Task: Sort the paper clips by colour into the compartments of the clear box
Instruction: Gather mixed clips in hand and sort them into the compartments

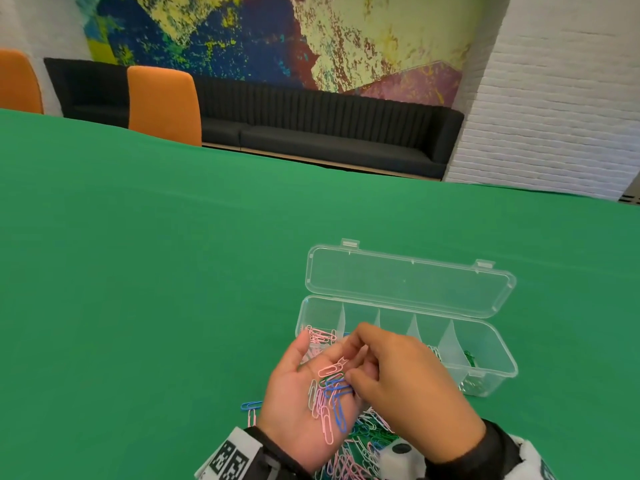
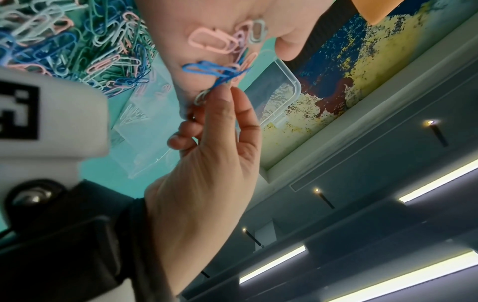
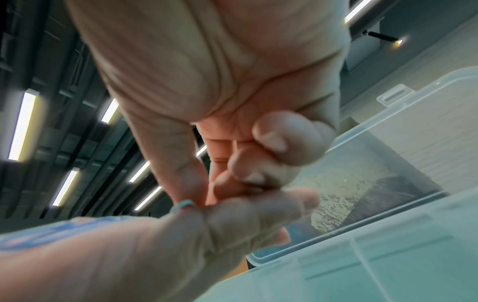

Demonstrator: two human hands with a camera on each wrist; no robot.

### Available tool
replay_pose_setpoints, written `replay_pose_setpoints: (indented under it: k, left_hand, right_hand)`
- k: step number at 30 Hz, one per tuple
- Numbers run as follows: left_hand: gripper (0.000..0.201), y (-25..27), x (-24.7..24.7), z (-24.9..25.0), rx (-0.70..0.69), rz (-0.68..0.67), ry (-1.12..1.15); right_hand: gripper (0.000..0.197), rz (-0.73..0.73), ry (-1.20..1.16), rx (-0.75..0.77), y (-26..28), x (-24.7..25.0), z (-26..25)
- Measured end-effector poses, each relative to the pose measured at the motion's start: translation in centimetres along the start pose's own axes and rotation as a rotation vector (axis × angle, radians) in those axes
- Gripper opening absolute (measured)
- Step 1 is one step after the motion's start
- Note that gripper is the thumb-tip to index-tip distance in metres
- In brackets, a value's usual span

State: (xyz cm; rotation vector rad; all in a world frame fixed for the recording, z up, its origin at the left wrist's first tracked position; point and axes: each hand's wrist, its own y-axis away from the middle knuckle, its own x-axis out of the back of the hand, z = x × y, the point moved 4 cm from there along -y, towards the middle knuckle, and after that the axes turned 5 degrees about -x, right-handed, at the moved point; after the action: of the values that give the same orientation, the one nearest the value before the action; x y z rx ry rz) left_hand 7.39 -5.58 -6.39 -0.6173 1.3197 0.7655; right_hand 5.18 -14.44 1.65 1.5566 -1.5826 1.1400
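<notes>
Left hand (image 1: 304, 403) lay flat, palm up, cupping mixed paper clips (image 1: 329, 407) just before the clear box (image 1: 498, 344) | right hand (image 1: 398, 372) pinched blue clips (image 2: 214, 70) from that palm | advisable: separate tangled clips before dropping them in.

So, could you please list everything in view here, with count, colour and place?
clear box: one, transparent, lid open, on the table right of centre; pink clips in its leftmost compartment, green in the rightmost.
loose paper clips: a heap, pink, blue, green and white, on the table under the hands.
clips in the palm: a handful, pink, blue and white.
table: one, green cloth.
chairs: two, orange, far side.
sofa: one, black, by the wall.
mural: one, multicoloured, on the wall.
left hand: palm up, cupping clips.
right hand: its fingers pinch a clip from the palm.
</notes>
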Motion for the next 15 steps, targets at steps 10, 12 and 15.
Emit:
replay_pose_setpoints:
  k: [10,12,15]
  left_hand:
    - [0.064,0.2,-1.5,0.1,-0.031,0.027,0.058]
    - [0.065,0.3,-1.4,0.0,-0.009,0.011,0.068]
    - [0.072,0.3,-1.5,0.1,-0.037,0.003,0.076]
  right_hand:
    - [0.017,0.045,-0.077,-0.004,-0.4,0.5,1.0]
    - [0.016,0.031,-0.059,0.009,-0.4,0.5,1.0]
    - [0.010,0.024,-0.017,0.015,-0.5,0.3,0.9]
